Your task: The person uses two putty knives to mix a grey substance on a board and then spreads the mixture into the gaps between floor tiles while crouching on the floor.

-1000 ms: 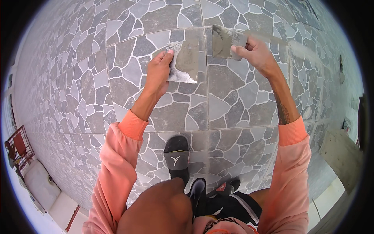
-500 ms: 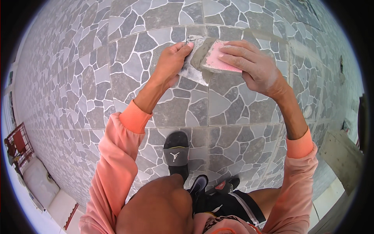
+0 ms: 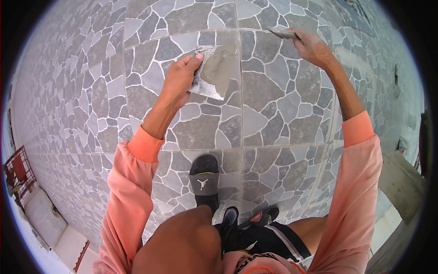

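1. The left hand (image 3: 181,75) is gripping a squarish metal plate (image 3: 204,86) by its left edge; smooth grey paste (image 3: 219,69) is covering much of its face.
2. The right hand (image 3: 312,46) is gripping a thin spreader (image 3: 282,33), seen edge-on, well apart from the plate.
3. Stone-patterned floor (image 3: 260,86) is showing between them.

A red grille (image 3: 19,169) shows left, a board (image 3: 402,182) right.

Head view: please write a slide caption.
Left hand holds a paste-smeared plate, right hand a flat tool, over stone-patterned tiles.
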Motion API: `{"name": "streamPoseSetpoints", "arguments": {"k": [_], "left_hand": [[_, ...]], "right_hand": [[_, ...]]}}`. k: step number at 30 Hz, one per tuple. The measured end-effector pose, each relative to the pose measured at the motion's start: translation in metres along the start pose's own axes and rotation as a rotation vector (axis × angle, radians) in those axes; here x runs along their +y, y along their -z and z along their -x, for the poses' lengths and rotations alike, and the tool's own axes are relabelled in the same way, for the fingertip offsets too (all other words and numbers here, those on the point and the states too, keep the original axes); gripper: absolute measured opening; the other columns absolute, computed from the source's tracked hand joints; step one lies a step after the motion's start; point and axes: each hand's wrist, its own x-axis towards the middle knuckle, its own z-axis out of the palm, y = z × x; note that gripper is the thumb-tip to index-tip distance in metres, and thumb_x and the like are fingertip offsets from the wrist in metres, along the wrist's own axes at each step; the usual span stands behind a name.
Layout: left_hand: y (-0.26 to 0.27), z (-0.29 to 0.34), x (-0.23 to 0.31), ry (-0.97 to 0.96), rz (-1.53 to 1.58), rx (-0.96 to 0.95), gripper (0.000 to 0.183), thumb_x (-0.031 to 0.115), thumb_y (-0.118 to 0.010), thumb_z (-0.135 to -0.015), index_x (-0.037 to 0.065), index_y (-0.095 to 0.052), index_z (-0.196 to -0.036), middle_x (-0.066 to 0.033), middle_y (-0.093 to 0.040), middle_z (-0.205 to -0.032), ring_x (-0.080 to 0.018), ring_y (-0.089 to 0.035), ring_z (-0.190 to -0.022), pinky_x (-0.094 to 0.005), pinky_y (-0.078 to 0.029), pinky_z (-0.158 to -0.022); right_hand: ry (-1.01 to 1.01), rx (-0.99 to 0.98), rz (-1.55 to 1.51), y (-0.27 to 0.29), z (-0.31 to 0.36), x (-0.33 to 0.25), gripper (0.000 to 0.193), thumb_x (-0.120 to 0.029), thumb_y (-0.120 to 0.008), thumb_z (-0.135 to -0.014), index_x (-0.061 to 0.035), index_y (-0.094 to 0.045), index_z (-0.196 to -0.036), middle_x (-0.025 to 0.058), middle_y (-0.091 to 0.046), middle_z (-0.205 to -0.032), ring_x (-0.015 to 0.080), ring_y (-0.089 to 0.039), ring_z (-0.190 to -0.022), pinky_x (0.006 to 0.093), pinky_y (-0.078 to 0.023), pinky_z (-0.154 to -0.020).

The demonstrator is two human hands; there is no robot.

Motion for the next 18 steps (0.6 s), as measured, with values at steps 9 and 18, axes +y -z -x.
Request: {"name": "streamPoseSetpoints", "arguments": {"k": [9,18], "left_hand": [[0.047,0.072,-0.006,0.025,0.026,0.11,0.031,0.028,-0.054,-0.1,0.0,-0.062,-0.112,-0.0038,-0.067,-0.098,-0.0079,-0.064,-0.085,-0.0245,-0.053,-0.072],[0.045,0.15,-0.008,-0.008,0.114,0.333,0.028,0.023,-0.055,-0.1,-0.001,-0.062,-0.11,-0.0044,-0.067,-0.097,-0.0079,-0.063,-0.08,-0.0244,-0.053,-0.069]], "right_hand": [[0.294,0.132,0.526,-0.069,-0.03,0.032,0.026,-0.005,-0.052,-0.083,-0.0052,-0.064,-0.106,0.0154,-0.059,-0.101,0.0363,-0.058,-0.098,0.0441,-0.05,-0.086],[0.303,0.001,0.692,-0.089,-0.047,-0.011,0.022,-0.006,-0.057,-0.083,-0.0022,-0.06,-0.104,0.0169,-0.056,-0.102,0.0364,-0.058,-0.096,0.0451,-0.05,-0.083]]}}
